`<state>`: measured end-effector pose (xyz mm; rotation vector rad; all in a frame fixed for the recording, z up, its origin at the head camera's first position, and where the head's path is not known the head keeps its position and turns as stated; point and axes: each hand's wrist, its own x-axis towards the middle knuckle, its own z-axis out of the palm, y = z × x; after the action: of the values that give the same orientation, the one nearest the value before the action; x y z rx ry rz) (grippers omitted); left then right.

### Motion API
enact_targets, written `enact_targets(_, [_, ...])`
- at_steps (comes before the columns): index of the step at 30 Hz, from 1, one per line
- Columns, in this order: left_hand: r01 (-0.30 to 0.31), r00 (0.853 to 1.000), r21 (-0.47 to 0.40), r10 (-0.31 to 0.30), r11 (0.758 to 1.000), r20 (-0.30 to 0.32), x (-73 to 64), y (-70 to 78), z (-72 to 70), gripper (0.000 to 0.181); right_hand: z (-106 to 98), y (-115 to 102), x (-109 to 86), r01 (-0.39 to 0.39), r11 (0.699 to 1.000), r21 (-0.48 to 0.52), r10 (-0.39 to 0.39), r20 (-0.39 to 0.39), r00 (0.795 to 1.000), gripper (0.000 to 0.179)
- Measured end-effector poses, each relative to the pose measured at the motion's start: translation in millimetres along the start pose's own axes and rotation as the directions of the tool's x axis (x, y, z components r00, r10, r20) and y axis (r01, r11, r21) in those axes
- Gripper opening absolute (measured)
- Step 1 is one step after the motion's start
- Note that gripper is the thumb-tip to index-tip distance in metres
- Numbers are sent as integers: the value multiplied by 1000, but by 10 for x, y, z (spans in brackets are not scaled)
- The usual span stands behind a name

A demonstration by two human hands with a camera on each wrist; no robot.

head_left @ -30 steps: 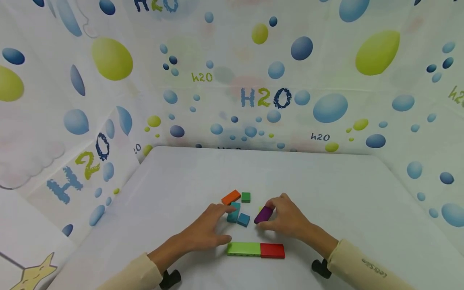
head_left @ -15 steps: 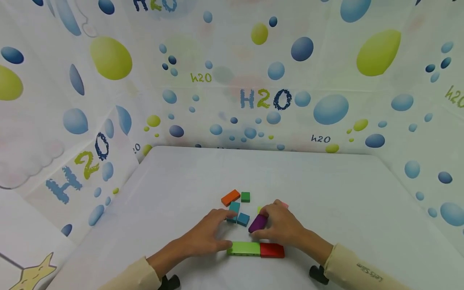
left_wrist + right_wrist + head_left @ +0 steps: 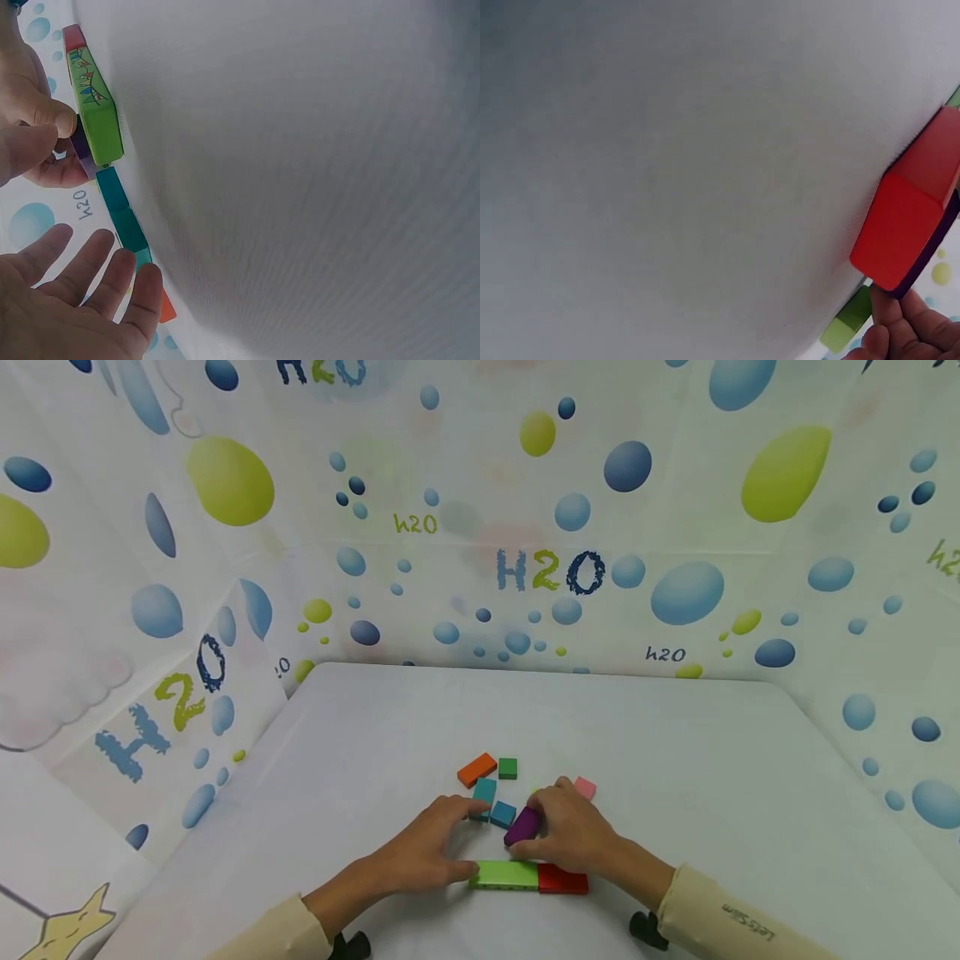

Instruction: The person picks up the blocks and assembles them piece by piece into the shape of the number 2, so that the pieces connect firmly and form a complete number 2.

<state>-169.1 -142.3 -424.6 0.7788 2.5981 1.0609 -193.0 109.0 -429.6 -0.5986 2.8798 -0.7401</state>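
Note:
My right hand (image 3: pixel 573 827) pinches a purple block (image 3: pixel 523 827) between thumb and fingers, just behind the row at the front. That row is a long light green block (image 3: pixel 506 876) lying end to end with a red block (image 3: pixel 564 879). In the right wrist view the red block (image 3: pixel 900 225) partly hides the purple one. My left hand (image 3: pixel 420 852) has its thumb at the green block's left end and its fingers spread by a teal block (image 3: pixel 484 790). Straight fingers show in the left wrist view, where bunting is printed on the green block (image 3: pixel 94 105).
Behind the hands lie a blue block (image 3: pixel 503 814), an orange block (image 3: pixel 477 770), a green block (image 3: pixel 507 768) and a pink block (image 3: pixel 585 788). My right hand mostly hides a yellow-green piece. The white table (image 3: pixel 637 718) meets a patterned cloth (image 3: pixel 465 568) at its back edge.
My right hand has carried the purple block left and toward me, close to the green and red row. The pink block has come into sight behind it. My left hand has lowered slightly.

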Motion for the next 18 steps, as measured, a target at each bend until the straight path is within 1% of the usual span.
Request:
enact_targets(7, [25, 1000, 1, -25, 1000, 5, -8, 20, -3, 69, -3, -20, 34, 56, 998, -13, -56, -5, 998, 62])
enact_targets(9, [21, 1000, -1, -21, 1000, 5, -6, 21, -4, 68, 2, -30, 39, 62, 998, -18, -62, -2, 998, 62])
enact_targets(18, [2, 1000, 15, -2, 1000, 1, -9, 6, 0, 68, 57, -65, 60, 50, 998, -24, -49, 14, 999, 63])
